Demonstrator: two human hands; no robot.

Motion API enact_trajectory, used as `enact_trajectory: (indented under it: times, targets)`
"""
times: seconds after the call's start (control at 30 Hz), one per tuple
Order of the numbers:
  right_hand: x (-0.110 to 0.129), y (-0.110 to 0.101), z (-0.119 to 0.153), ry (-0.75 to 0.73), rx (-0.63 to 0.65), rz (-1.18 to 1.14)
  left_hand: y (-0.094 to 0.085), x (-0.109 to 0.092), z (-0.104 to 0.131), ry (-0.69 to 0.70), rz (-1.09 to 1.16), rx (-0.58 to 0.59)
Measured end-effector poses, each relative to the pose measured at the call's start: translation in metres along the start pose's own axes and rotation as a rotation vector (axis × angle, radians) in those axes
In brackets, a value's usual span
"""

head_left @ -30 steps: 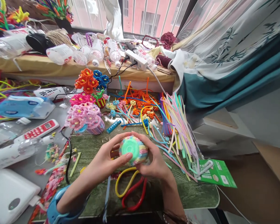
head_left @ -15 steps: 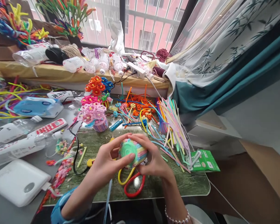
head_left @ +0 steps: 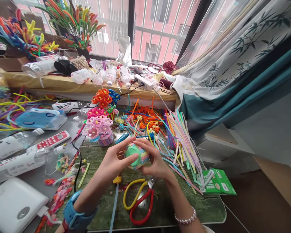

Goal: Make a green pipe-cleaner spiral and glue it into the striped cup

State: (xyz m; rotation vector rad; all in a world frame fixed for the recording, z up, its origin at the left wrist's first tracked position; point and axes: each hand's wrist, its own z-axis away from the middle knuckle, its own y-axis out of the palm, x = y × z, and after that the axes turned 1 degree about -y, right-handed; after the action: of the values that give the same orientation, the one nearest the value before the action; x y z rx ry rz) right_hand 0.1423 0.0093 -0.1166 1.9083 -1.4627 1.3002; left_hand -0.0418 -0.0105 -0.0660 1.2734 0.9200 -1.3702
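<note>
Both hands hold a small round pot (head_left: 145, 156) striped in pastel pipe cleaners, tipped so its flat green coiled end (head_left: 133, 155) faces me. My left hand (head_left: 116, 158) is closed round its left side, the thumb lying on the green end. Around the right side curve the fingers of my right hand (head_left: 157, 161). Below the hands lie scissors (head_left: 149, 195) with one yellow and one red handle loop. Left of them, a yellow piece (head_left: 117, 179) has a pale translucent stick (head_left: 114, 207) coming out of it; the rest is hidden beneath my left hand.
Behind the pot stand pipe-cleaner flowers (head_left: 99, 124). Loose pipe cleaners (head_left: 180, 139) and a green packet (head_left: 219, 182) lie right. Plastic bottles (head_left: 19, 161), a remote (head_left: 52, 140), a wipes pack (head_left: 41, 119) and a white power bank (head_left: 16, 204) crowd the left, beside a black cable (head_left: 79, 161).
The view has shifted, so the table sits lower in the picture. Both hands with the pot have moved farther from the table's front edge, uncovering more of the scissors. The grip looks the same.
</note>
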Motion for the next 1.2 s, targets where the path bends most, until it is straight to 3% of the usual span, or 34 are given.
enact_trajectory:
  times: [0.27,0.5,0.83,1.2]
  targets:
    - [-0.032,-0.003,-0.003,0.007,-0.057,0.019,0.002,0.003,-0.028,-0.018,0.008,-0.029]
    - [-0.042,-0.001,0.008,0.019,-0.103,0.075,0.002,0.013,-0.038,-0.044,0.023,0.005]
    - [-0.057,0.006,0.017,0.000,-0.117,0.067,-0.004,0.034,-0.039,-0.042,0.014,0.037]
    - [-0.058,0.006,0.022,-0.027,-0.109,0.046,-0.003,0.040,-0.035,0.016,-0.045,0.036]
